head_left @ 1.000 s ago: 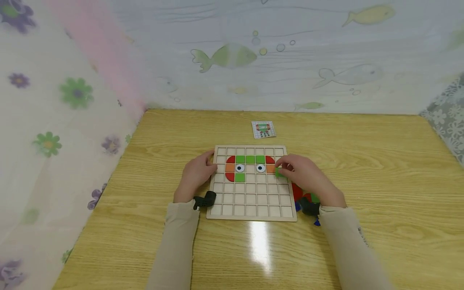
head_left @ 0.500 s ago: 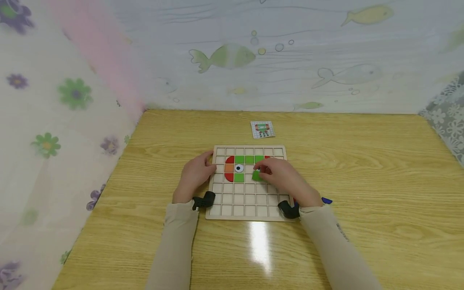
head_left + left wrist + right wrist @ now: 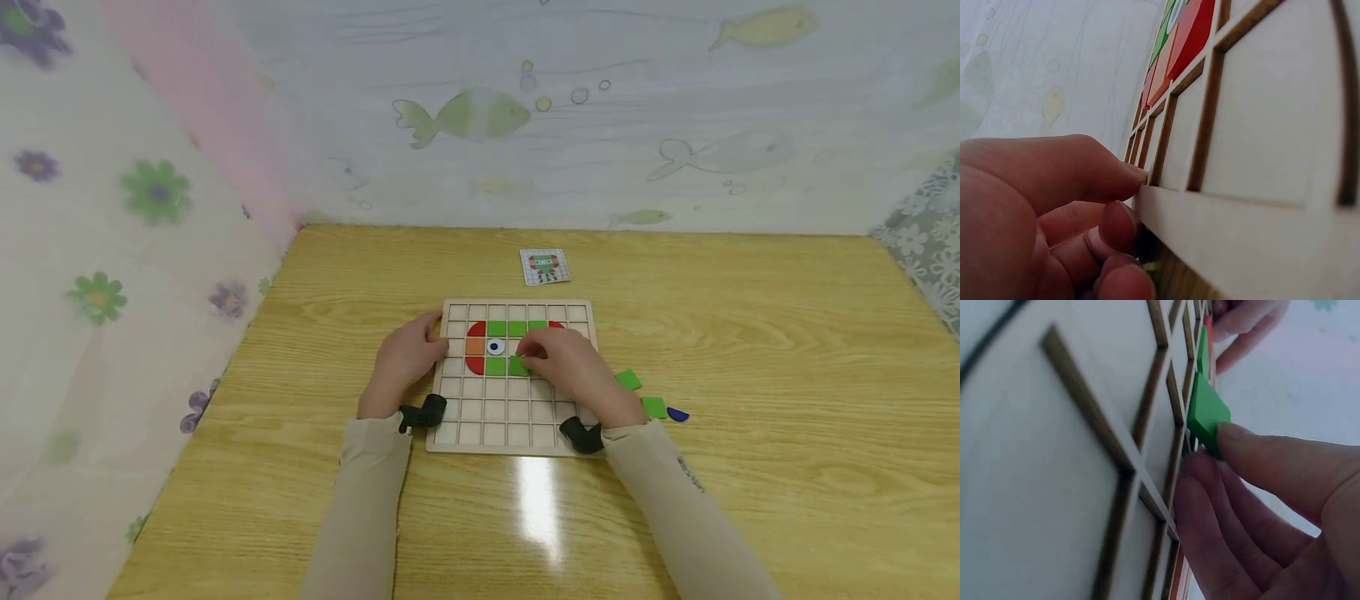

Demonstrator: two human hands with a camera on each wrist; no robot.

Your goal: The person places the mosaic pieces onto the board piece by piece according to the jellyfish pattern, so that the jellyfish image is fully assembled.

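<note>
My left hand (image 3: 405, 360) grips the left edge of a wooden grid board (image 3: 495, 412), thumb on the rim and fingers curled against its side in the left wrist view. My right hand (image 3: 572, 371) pinches a green square tile (image 3: 1207, 411) between thumb and fingers. That tile is tilted over a cell of the board, just right of another green tile (image 3: 495, 366). Red quarter-round pieces (image 3: 477, 365), an orange square (image 3: 476, 346), a row of green squares and an eye tile (image 3: 495, 347) sit in the upper cells. My right hand hides the pieces behind it.
A small picture card (image 3: 545, 267) with a coloured grid figure lies behind the board. Loose green squares (image 3: 654, 407) and a blue half-round piece (image 3: 678, 414) lie on the wooden table (image 3: 787, 350) right of the board. A patterned wall rises behind the table.
My right hand has moved left across the board with the green square tile, from the right edge to beside the lower green square. The left hand has stayed at the board's edge.
</note>
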